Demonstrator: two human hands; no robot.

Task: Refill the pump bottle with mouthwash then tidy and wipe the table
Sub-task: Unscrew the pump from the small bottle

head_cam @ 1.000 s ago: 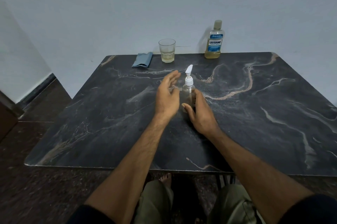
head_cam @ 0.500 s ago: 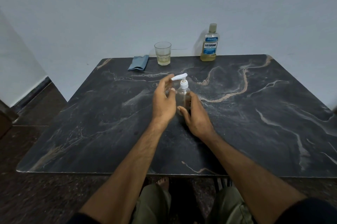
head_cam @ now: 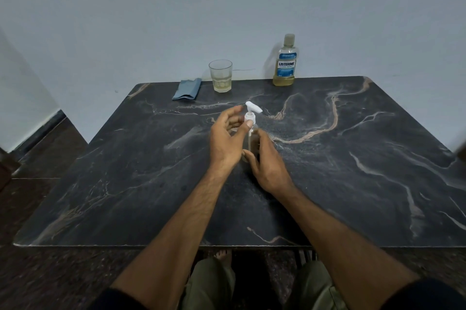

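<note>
Pump bottle (head_cam: 252, 130) sits mid-worktop (head_cam: 353, 171); along the back edge go cloth (head_cam: 187, 89) left, glass (head_cam: 221, 76) middle, mouthwash bottle (head_cam: 285, 62) right.

Bare table (head_cam: 353, 171) beside hands

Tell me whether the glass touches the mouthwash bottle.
Apart. The head view shows bare wall and table edge between the glass and the mouthwash bottle.

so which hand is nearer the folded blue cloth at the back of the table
Left. The left hand is at the pump collar, on the side toward the folded blue cloth; the right hand holds the clear pump bottle, farther from it.
</note>
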